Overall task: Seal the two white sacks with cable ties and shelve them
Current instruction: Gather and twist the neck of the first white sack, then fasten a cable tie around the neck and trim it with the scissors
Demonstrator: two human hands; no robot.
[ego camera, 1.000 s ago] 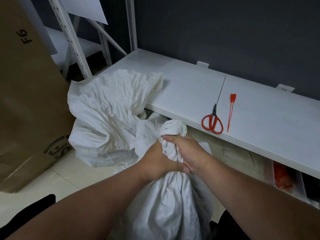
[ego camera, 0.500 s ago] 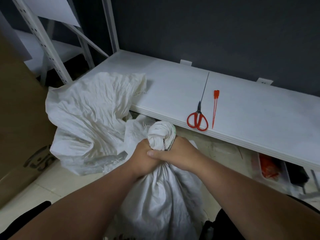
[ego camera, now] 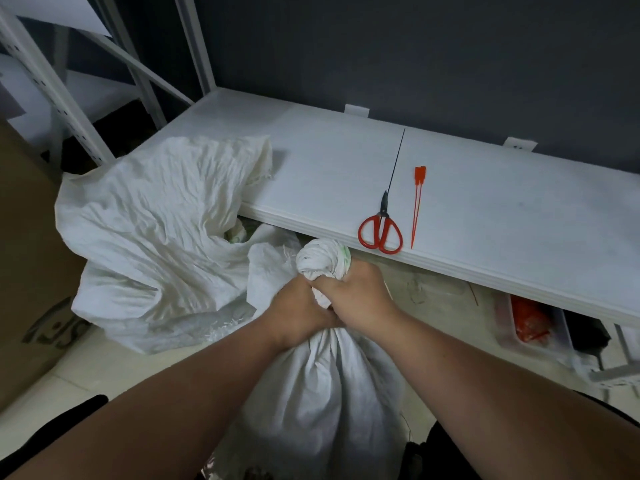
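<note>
A filled white sack stands on the floor in front of me, its neck twisted into a knob. My left hand and my right hand both grip the twisted neck just below the knob. A second white sack lies crumpled and open to the left, its mouth leaning on the shelf's edge. Red cable ties lie on the low white shelf beyond my hands.
Red-handled scissors lie on the shelf beside the ties. A brown cardboard box stands at the left. White shelf uprights rise at the back left. Under the shelf at the right sits a tray with a red packet.
Both hands have kept hold of the neck while twisting it tighter; the knob now stands rounder above my fingers. My view has drifted slightly.
</note>
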